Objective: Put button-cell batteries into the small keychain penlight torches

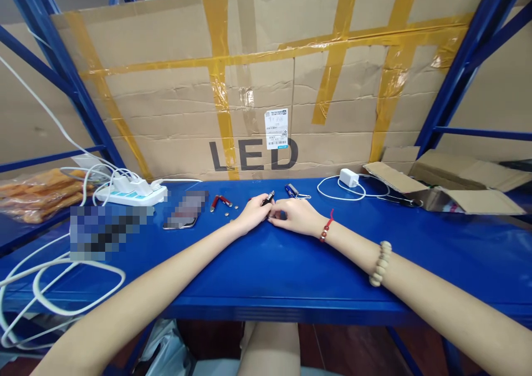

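Note:
Near the middle of the blue table, my left hand [255,214] is closed around a small black cylinder [268,198] with a shiny tip, which points up and away from me. My right hand [297,215] touches the left one; its fingers are pinched by the cylinder's lower end, and what they hold is hidden. Left of my hands lie two short red cylinders with silvery ends, one the red cylinder [214,203]. Several small silvery discs, among them a disc [226,214], are close by. Beyond my right hand rests a small blue cylinder [289,191] beside a metal clip [303,196].
A phone [183,212], a white power strip [133,193] and looped white cables [78,304] occupy the left. A white charger [349,177] and an opened cardboard box [461,190] are at the right. Large cardboard [166,110] stands behind, between blue posts.

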Demonstrator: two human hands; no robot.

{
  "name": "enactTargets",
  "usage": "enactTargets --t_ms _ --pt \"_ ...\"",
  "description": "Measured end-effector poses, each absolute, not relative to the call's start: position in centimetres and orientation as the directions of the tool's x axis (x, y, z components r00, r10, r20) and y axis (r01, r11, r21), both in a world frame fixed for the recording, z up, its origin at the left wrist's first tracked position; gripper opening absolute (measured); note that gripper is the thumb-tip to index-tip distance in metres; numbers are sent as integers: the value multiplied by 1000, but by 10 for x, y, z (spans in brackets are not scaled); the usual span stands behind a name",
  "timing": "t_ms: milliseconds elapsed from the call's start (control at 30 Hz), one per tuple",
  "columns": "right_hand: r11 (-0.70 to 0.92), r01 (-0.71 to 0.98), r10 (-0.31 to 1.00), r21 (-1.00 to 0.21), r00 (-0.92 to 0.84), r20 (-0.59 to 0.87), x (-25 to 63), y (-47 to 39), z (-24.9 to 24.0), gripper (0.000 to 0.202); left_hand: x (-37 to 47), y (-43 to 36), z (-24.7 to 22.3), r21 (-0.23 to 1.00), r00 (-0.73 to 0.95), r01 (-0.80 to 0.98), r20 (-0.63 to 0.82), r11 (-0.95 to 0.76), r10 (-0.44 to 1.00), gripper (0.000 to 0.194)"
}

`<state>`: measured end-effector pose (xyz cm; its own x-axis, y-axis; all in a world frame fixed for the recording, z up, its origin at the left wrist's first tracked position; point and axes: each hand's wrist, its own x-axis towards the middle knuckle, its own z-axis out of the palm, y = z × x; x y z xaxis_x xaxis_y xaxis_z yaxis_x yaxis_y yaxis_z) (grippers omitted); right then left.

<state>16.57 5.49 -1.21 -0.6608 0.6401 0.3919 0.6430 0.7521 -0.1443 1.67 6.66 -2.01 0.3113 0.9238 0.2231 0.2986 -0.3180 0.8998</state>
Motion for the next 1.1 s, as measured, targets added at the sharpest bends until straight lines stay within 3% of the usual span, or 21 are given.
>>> enactTargets --t_ms 1100 --pt "701 682 707 -211 -623 335 166 54 -9 12 16 69 -23 865 333 345 249 -363 909 8"
